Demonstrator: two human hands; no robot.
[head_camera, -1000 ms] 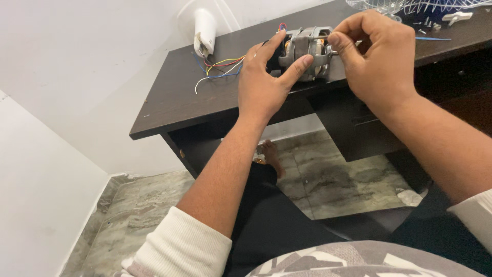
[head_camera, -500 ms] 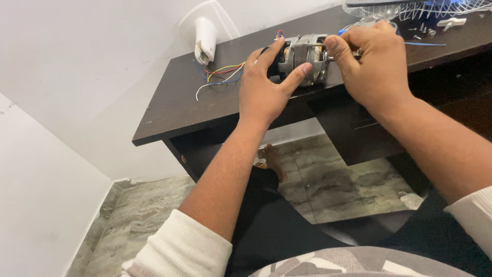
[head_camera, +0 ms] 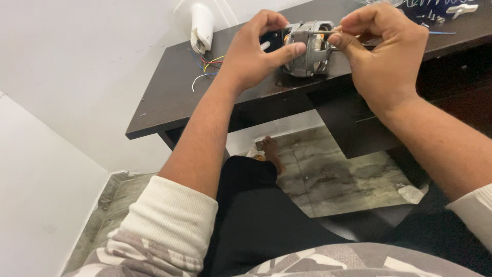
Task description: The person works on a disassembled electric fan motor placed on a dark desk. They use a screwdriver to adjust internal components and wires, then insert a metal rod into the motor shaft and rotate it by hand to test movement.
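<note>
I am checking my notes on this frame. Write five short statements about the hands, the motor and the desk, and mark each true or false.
1. The left hand grips the small grey motor. True.
2. The motor sits over a dark brown desk. True.
3. The right hand rests flat on the desk, away from the motor. False: its fingertips pinch a thin metal rod at the motor's top.
4. Coloured wires lie on the desk left of the left hand, by a white plastic part. True.
5. The floor under the desk is carpeted red. False: it is grey-green marbled tile.
</note>
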